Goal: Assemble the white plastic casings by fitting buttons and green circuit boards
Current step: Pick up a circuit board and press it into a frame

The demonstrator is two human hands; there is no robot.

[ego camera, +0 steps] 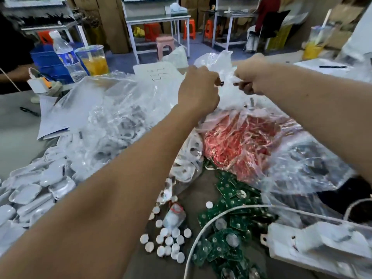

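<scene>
Both my hands are raised over the table's middle. My left hand [198,87] and my right hand [251,77] each grip the bunched neck of a clear plastic bag [227,97] that holds a mass of red parts [237,141]. White plastic casings [34,190] lie piled at the left. Round white buttons [171,242] are scattered near the front centre. Green circuit boards [227,218] lie in a heap to the right of the buttons.
A large clear bag of white parts [112,121] sits behind my left arm. A water bottle [67,55] and a cup of orange drink [94,60] stand at the back left. A white cable [203,230] and a white tray [318,246] lie at the front right.
</scene>
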